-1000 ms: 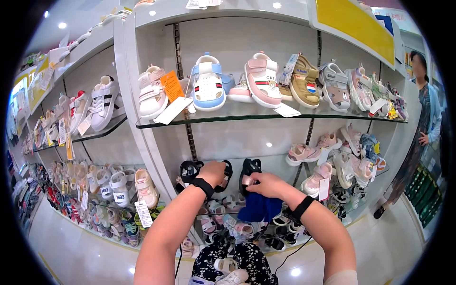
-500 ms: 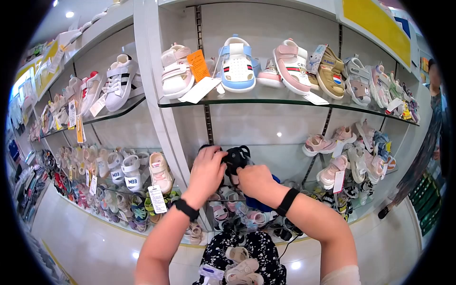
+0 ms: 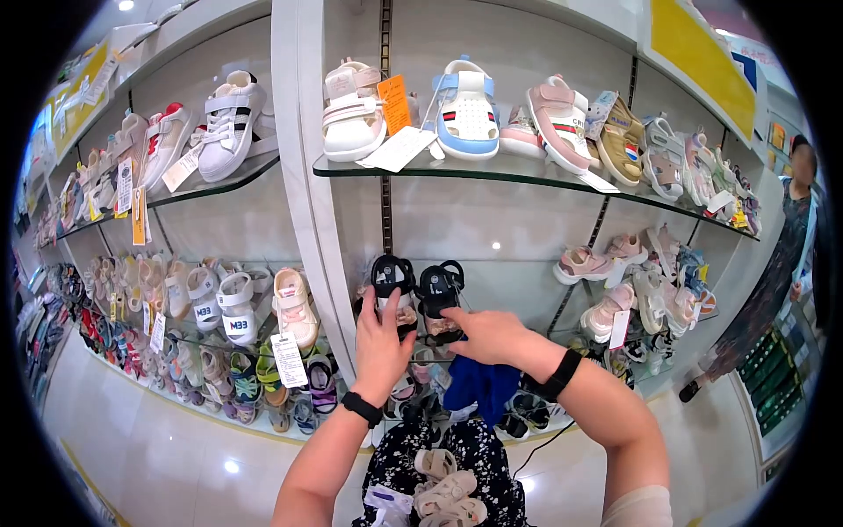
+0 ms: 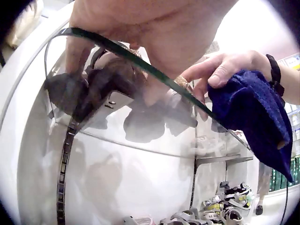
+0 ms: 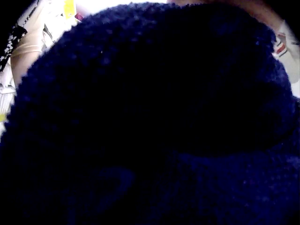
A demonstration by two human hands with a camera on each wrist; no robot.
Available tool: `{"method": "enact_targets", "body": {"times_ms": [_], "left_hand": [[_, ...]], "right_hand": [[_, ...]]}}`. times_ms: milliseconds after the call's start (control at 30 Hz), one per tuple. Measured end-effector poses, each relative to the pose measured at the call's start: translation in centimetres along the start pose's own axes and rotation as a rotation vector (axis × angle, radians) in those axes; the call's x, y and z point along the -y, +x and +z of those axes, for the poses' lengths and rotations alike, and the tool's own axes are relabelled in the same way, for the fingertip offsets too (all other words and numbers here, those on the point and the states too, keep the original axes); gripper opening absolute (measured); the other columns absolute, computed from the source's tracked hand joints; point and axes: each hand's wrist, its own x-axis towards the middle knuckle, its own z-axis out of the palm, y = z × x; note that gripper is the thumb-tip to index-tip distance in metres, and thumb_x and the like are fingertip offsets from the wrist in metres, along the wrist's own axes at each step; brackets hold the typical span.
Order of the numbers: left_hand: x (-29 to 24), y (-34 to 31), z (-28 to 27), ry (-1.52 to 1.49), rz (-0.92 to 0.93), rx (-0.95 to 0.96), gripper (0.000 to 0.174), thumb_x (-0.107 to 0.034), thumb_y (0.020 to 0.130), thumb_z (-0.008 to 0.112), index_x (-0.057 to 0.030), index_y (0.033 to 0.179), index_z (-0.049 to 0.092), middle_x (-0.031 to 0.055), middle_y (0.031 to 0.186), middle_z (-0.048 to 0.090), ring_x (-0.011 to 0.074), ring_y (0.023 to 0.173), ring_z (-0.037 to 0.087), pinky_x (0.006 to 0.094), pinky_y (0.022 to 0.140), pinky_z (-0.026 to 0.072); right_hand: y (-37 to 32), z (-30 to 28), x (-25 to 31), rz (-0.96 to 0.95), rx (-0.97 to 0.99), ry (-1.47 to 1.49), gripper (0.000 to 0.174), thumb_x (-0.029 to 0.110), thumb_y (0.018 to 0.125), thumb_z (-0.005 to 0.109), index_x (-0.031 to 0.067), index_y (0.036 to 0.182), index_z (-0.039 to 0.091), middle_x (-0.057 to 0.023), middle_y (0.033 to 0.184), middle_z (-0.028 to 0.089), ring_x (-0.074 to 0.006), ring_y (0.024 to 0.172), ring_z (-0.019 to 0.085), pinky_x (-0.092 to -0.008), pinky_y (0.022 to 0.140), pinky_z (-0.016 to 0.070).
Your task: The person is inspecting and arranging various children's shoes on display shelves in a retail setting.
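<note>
Two black sandals, the left one (image 3: 392, 277) and the right one (image 3: 439, 294), stand side by side on the lower glass shelf. My left hand (image 3: 379, 356) has its fingers stretched along the left sandal, touching it. At the right sandal's near end are the fingertips of my right hand (image 3: 493, 338), which also keeps a dark blue cloth (image 3: 479, 386) in its palm. In the left wrist view the cloth (image 4: 253, 112) hangs from the right hand (image 4: 229, 68), behind the glass edge (image 4: 140, 63). Blue cloth (image 5: 150, 117) fills most of the right wrist view.
Small shoes line the upper glass shelf (image 3: 518, 175) above my hands. Pink and white shoes (image 3: 606, 312) sit to the right, and more shoes fill racks at the left. Light sandals (image 3: 448, 492) lie on a patterned lap. A person (image 3: 781, 237) stands at the far right.
Both sandals now stand upright side by side, uncovered by my hands. My left hand has drawn down to the left sandal's near side, and my right hand has moved slightly right.
</note>
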Motion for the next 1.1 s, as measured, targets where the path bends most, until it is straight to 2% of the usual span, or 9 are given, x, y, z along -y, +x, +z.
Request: {"method": "enact_targets", "body": {"times_ms": [67, 267, 567, 667, 767, 867, 967, 1067, 1100], "left_hand": [[0.0, 0.1, -0.6, 0.063, 0.022, 0.037, 0.077, -0.009, 0.069, 0.074, -0.0109, 0.136, 0.036, 0.0250, 0.140, 0.025, 0.0447, 0.125, 0.036, 0.0451, 0.101, 0.0372], [1.0, 0.1, -2.1, 0.008, 0.001, 0.132, 0.076, -0.011, 0.070, 0.074, -0.0134, 0.137, 0.036, 0.0241, 0.139, 0.027, 0.0438, 0.122, 0.038, 0.0451, 0.100, 0.0380], [2.0, -1.0, -1.0, -0.006, 0.018, 0.047, 0.070, -0.014, 0.074, 0.072, -0.0153, 0.136, 0.039, 0.0240, 0.134, 0.034, 0.0425, 0.118, 0.042, 0.0446, 0.098, 0.0388], [2.4, -1.1, -0.6, -0.032, 0.002, 0.058, 0.070, -0.013, 0.074, 0.072, -0.0112, 0.136, 0.039, 0.0258, 0.133, 0.036, 0.0422, 0.121, 0.039, 0.0438, 0.102, 0.0354], [2.4, -1.3, -0.5, -0.019, -0.009, 0.050, 0.072, -0.010, 0.073, 0.071, -0.0089, 0.137, 0.038, 0.0243, 0.132, 0.036, 0.0411, 0.121, 0.040, 0.0422, 0.101, 0.0361], [2.1, -1.2, -0.4, -0.046, -0.013, 0.035, 0.075, -0.007, 0.072, 0.070, -0.0087, 0.138, 0.035, 0.0227, 0.133, 0.036, 0.0396, 0.121, 0.040, 0.0400, 0.100, 0.0381], [1.7, -1.3, -0.6, -0.088, -0.011, 0.021, 0.077, -0.006, 0.073, 0.070, -0.0082, 0.140, 0.032, 0.0226, 0.136, 0.031, 0.0400, 0.123, 0.038, 0.0407, 0.102, 0.0360], [1.5, -1.8, -0.8, -0.018, 0.008, -0.015, 0.077, -0.007, 0.073, 0.070, -0.0061, 0.139, 0.031, 0.0230, 0.137, 0.030, 0.0401, 0.125, 0.034, 0.0420, 0.105, 0.0318], [1.1, -2.0, -1.0, -0.039, -0.006, -0.033, 0.069, -0.007, 0.074, 0.069, -0.0051, 0.135, 0.037, 0.0237, 0.135, 0.032, 0.0411, 0.125, 0.033, 0.0457, 0.105, 0.0294]], "right_hand": [[0.4, 0.5, 0.0, 0.008, -0.074, 0.048, 0.055, 0.037, 0.082, 0.061, 0.0119, 0.129, 0.047, -0.0157, 0.107, 0.065, -0.0321, 0.101, 0.061, -0.0417, 0.085, 0.0486], [2.4, 1.0, -0.6, 0.076, -0.051, 0.274, 0.054, 0.045, 0.078, 0.063, 0.0044, 0.113, 0.060, -0.0185, 0.104, 0.065, -0.0321, 0.098, 0.062, -0.0400, 0.084, 0.0482], [2.8, 0.8, 0.0, 0.051, -0.146, 0.486, 0.050, 0.045, 0.075, 0.064, -0.0016, 0.093, 0.067, -0.0219, 0.089, 0.067, -0.0344, 0.087, 0.064, -0.0389, 0.078, 0.0493], [3.4, 2.2, -0.2, 0.027, -0.133, 0.416, 0.053, 0.044, 0.074, 0.065, -0.0020, 0.100, 0.064, -0.0230, 0.097, 0.065, -0.0354, 0.093, 0.063, -0.0404, 0.081, 0.0493], [3.2, 3.4, -1.0, -0.041, -0.180, 0.450, 0.057, 0.039, 0.079, 0.065, 0.0008, 0.120, 0.052, -0.0210, 0.111, 0.062, -0.0344, 0.103, 0.059, -0.0385, 0.089, 0.0461], [1.1, 3.0, -1.0, -0.069, -0.225, 0.449, 0.058, 0.037, 0.081, 0.064, 0.0047, 0.126, 0.047, -0.0202, 0.111, 0.062, -0.0349, 0.103, 0.059, -0.0392, 0.090, 0.0452], [-1.7, 2.8, -1.4, -0.036, -0.283, 0.565, 0.049, 0.034, 0.081, 0.063, 0.0048, 0.119, 0.053, -0.0202, 0.106, 0.063, -0.0361, 0.101, 0.059, -0.0394, 0.087, 0.0465], [-4.6, 4.2, -3.7, -0.064, -0.384, 0.749, 0.034, 0.028, 0.085, 0.060, 0.0051, 0.111, 0.060, -0.0177, 0.101, 0.064, -0.0289, 0.096, 0.062, -0.0353, 0.084, 0.0475], [-5.9, 5.0, -4.6, -0.030, -0.446, 0.853, 0.028, 0.025, 0.088, 0.058, 0.0043, 0.106, 0.062, -0.0149, 0.099, 0.065, -0.0244, 0.093, 0.062, -0.0334, 0.083, 0.0476]]}}
